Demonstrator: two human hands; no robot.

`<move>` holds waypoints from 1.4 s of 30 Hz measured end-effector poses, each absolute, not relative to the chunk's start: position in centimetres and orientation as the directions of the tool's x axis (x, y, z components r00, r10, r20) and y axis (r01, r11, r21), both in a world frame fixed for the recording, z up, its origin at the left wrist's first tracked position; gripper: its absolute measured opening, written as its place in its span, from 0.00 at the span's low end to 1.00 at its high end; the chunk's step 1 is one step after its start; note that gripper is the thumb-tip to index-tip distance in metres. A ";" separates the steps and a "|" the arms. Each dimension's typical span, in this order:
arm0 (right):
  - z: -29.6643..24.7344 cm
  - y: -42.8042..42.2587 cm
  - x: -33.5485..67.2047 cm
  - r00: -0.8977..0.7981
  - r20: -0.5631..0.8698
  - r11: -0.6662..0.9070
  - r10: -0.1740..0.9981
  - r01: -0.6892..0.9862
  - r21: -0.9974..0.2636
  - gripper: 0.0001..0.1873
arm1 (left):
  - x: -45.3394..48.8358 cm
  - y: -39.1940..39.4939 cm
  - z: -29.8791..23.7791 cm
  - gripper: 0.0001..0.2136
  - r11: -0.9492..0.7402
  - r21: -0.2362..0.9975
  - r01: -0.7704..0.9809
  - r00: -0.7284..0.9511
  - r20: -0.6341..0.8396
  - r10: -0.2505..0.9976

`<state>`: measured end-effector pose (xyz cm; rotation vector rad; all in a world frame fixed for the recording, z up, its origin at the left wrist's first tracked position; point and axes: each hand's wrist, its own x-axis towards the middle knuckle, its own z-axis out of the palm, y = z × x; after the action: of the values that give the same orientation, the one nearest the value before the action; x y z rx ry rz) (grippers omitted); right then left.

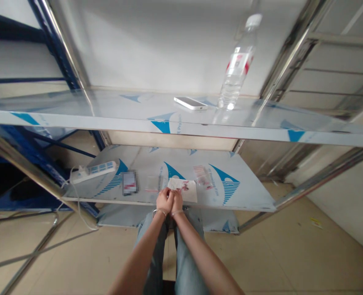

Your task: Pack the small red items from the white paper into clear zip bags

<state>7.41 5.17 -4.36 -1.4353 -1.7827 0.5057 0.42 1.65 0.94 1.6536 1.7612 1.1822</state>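
My left hand (164,201) and my right hand (177,201) meet at the front edge of the lower shelf, fingers bent and pressed together. Whatever they pinch is too small and hidden to make out. Just beyond them lies a white sheet (191,195), paper or cloth, with small dark red bits (185,187) on it. A small clear plastic bag (152,184) lies to the left of my hands. On the right, past the sheet, is another clear bag with red stripes (202,176).
A blurred, dark-edged flat item (129,182) and a white power strip (95,170) with a cord lie left on the lower shelf (246,188). The upper shelf (123,119) overhangs it, carrying a white phone (190,103) and a water bottle (238,65). Metal posts stand both sides.
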 end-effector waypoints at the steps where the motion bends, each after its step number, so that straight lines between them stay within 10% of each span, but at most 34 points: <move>1: -3.9 5.1 7.7 -0.082 0.327 0.295 0.941 0.669 -0.682 0.12 | 0.4 1.9 0.7 0.13 -0.083 0.831 0.550 -0.185 0.218 0.958; 10: -0.2 10.2 14.1 -0.086 0.426 0.245 0.901 0.911 -0.333 0.18 | 0.3 3.7 -1.1 0.14 -0.058 0.911 0.407 -0.323 0.203 0.924; 19: -2.3 18.4 23.3 0.039 -0.040 -0.047 0.998 0.970 -0.237 0.24 | -1.0 4.0 -1.4 0.20 0.018 0.974 0.225 -0.404 0.077 0.912; 23: -3.9 17.9 24.7 0.028 0.023 -0.024 0.999 0.985 -0.174 0.26 | -1.3 4.1 -1.0 0.21 0.027 0.982 0.189 -0.418 0.056 0.907; 42: -6.7 10.7 24.6 0.087 0.171 -0.031 0.981 0.951 -0.308 0.28 | 1.0 2.8 -0.3 0.20 -0.002 0.999 0.045 -0.390 0.020 0.920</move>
<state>24.64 10.75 -6.65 -2.0322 -1.9114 0.1239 1.02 2.82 -0.30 1.0332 1.5285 1.4873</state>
